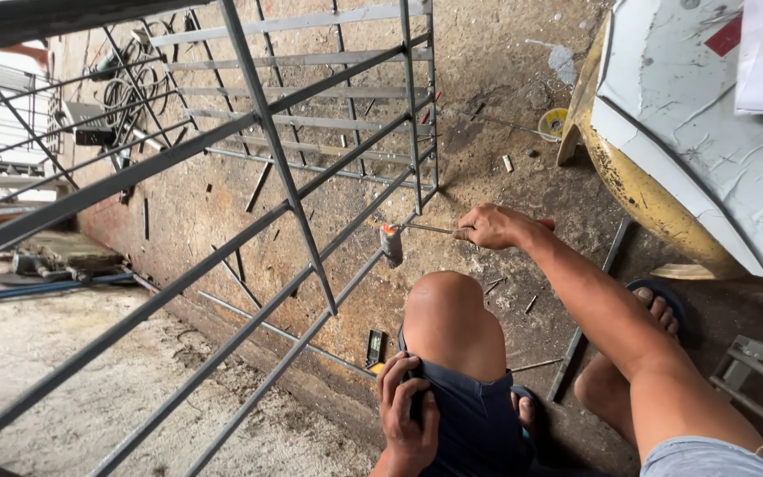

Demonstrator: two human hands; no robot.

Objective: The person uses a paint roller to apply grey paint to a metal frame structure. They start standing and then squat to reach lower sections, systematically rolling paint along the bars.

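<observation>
My right hand (pixel 492 226) is clenched around the handle of a small hammer (pixel 399 238), whose head rests against a lower bar of the grey metal grille (pixel 267 141) that leans over the rusty steel floor plate (pixel 222 212). My left hand (pixel 408 415) grips my dark shorts (pixel 474 424) just below my raised knee (pixel 448 305), holding nothing else. To the right sits a yellow tank (pixel 629 190) under a peeling white board (pixel 717 150) (paint flaking badly). A small black level (pixel 373 347) lies on the plate near my knee. My sandalled foot (pixel 660 309) rests beside a loose steel bar (pixel 589 314).
</observation>
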